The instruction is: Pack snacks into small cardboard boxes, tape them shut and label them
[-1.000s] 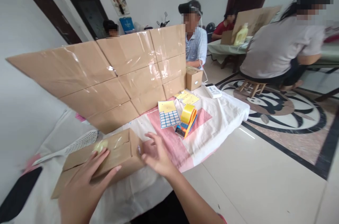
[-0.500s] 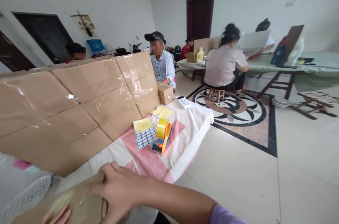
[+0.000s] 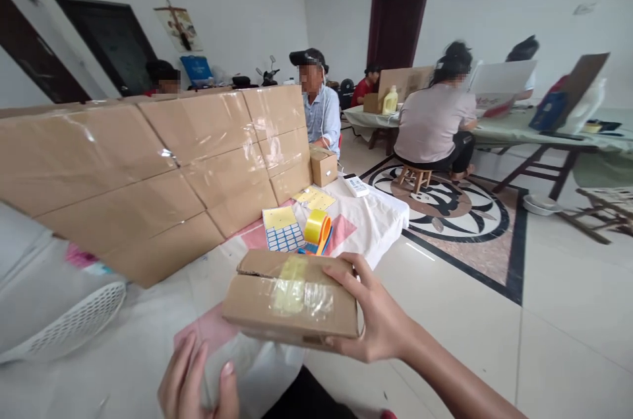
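My right hand (image 3: 378, 317) grips the right end of a flat cardboard box (image 3: 291, 300) sealed with yellowish tape, holding it above the cloth-covered table (image 3: 123, 366). My left hand (image 3: 195, 383) is low at the bottom edge, below the box, fingers together and resting on the white cloth; it holds nothing that I can see. Beyond the box lie a yellow tape dispenser (image 3: 317, 231) and a sheet of blue-and-white labels (image 3: 283, 229).
A taped cardboard screen (image 3: 163, 155) stands along the table's back. A small box (image 3: 324, 165), yellow sheets (image 3: 315, 198) and a white device (image 3: 356, 185) lie at the far end. A white mesh object (image 3: 69, 326) sits left. Several people sit at other tables.
The box has been lifted off the table and now hangs in my right hand alone. My left hand has come off it and dropped lower. My head has turned slightly.
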`<state>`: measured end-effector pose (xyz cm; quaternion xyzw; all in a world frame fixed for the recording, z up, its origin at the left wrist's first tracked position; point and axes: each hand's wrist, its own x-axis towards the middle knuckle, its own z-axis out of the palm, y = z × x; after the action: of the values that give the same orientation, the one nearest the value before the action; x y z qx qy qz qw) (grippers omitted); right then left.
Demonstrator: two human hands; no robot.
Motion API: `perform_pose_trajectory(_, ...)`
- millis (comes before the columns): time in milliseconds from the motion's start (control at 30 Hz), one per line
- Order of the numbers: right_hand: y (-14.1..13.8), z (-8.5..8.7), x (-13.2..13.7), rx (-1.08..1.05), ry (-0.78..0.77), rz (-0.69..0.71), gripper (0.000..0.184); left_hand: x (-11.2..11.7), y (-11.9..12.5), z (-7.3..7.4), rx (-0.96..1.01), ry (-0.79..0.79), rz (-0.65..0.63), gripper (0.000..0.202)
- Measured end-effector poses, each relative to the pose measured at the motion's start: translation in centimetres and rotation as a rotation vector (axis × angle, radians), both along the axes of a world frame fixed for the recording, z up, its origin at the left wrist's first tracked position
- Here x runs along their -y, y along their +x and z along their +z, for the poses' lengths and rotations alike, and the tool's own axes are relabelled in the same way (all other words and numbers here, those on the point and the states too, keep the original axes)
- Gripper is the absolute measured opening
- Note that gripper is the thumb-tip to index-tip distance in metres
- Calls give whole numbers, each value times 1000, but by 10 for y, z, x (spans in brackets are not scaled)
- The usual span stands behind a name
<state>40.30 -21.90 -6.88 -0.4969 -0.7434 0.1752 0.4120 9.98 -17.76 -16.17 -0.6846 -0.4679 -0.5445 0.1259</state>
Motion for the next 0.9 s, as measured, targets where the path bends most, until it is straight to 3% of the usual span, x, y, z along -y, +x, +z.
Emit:
perform_pose_trajectory(167, -52, -14, -50, 8, 74, 146, 98, -5, -11, 29, -198, -79, -4, 60)
perform_pose_trajectory(300, -75, -14, -69, 6, 45, 189, 103, -10, -25, 45, -280, -164, 61, 41)
perform_pose_trajectory(400, -73, -15, -67, 14, -21, 193, 114, -10, -29, 47, -301, -184, 82, 39)
perform_pose_trajectory(700, -62, -29, -58, -3, -76, 204, 116, -6, -25, 39, -263, -189, 63, 43)
perform_pose_trajectory(900, -67, -16, -66, 72, 78, 219, 76, -9, -23, 52, -296, -193, 80, 41)
